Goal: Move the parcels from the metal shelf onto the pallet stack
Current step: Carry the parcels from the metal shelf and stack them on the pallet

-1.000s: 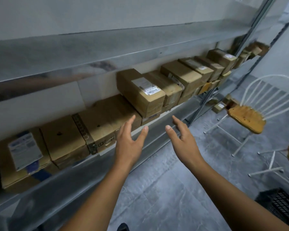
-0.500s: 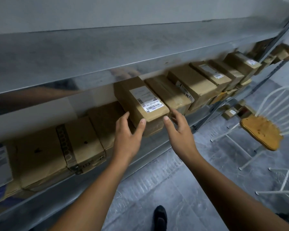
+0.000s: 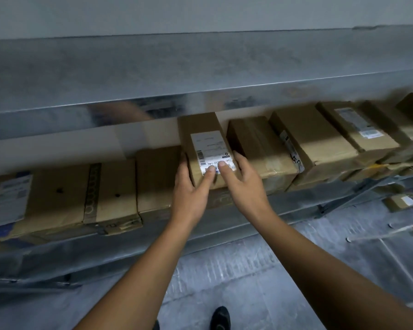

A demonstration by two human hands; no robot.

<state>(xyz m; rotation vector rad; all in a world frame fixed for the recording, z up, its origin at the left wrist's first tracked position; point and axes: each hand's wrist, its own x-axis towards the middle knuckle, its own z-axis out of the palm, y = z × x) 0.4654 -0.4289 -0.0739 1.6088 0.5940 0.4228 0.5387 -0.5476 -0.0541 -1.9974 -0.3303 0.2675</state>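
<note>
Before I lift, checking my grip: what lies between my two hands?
In the head view, only the labelled parcel lies between the left hand and the right hand, touching both.

both bare forearms stretched forward and converging, left hand (image 3: 190,189) and right hand (image 3: 244,184) close together, thumbs side by side on top of one parcel (image 3: 202,129), fingers curled round its left and right sides

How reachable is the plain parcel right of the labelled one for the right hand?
Probably yes: the right hand grips the labelled parcel beside the plain parcel, whose front is unblocked; it would have to let go first.
</note>
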